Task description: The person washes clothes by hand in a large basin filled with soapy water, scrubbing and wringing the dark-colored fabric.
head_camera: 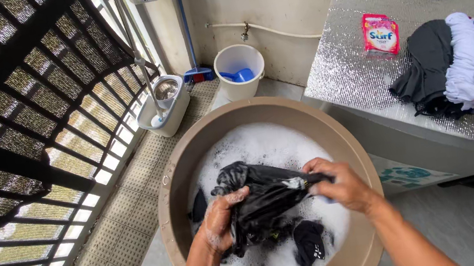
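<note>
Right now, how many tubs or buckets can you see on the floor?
3: the big tan basin of suds under the hands, a white bucket by the wall tap, and a mop bucket beside the grille. Others may be out of view.

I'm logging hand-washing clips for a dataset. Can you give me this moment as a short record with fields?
Setting: tiled wash area beside a metal grille
Left hand: grip closed on the wet black garment
Right hand: grip closed on the same garment's other end
Garment position: lifted over the suds
Basin: round, tan, filled with foamy water
Also in basin: a dark sock
Counter: pile of dark and white clothes, pink detergent pouch
Floor: white bucket with blue scoop, mop bucket
</note>
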